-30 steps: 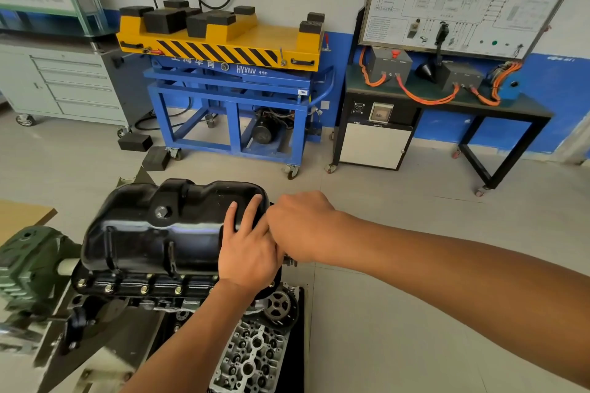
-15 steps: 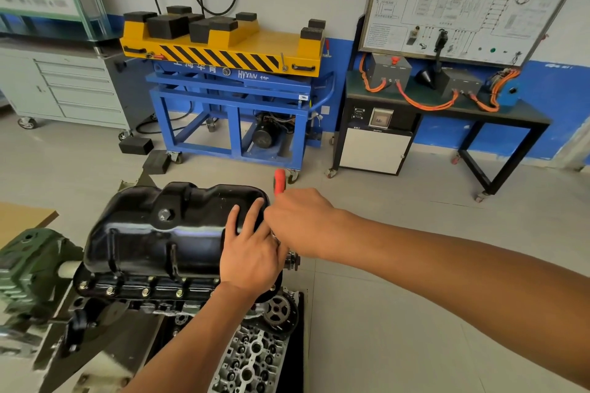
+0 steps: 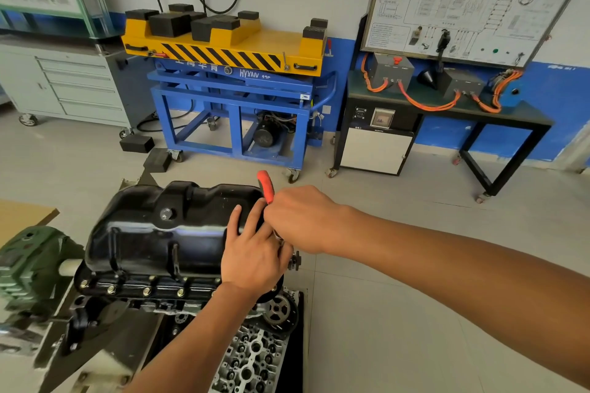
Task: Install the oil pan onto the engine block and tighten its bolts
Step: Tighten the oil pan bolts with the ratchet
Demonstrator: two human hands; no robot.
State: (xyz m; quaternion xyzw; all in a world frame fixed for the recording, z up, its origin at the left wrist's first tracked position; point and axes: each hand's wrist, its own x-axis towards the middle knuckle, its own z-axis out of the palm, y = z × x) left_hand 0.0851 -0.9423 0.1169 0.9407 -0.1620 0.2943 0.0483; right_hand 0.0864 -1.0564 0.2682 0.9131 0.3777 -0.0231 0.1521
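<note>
**Right grip (image 3: pixel 303 220) on the tool, left grip (image 3: pixel 255 255) flat on the oil pan (image 3: pixel 153 233)**

My right grip is curled round a red-handled tool (image 3: pixel 265 187), whose handle sticks up past my knuckles at the pan's right end. My left grip touches it, fingers straight, pressing on the black pan. The pan sits on the engine block (image 3: pixel 153 305), with bolts (image 3: pixel 147 290) along its near flange. A cylinder head (image 3: pixel 252 357) lies below.
</note>
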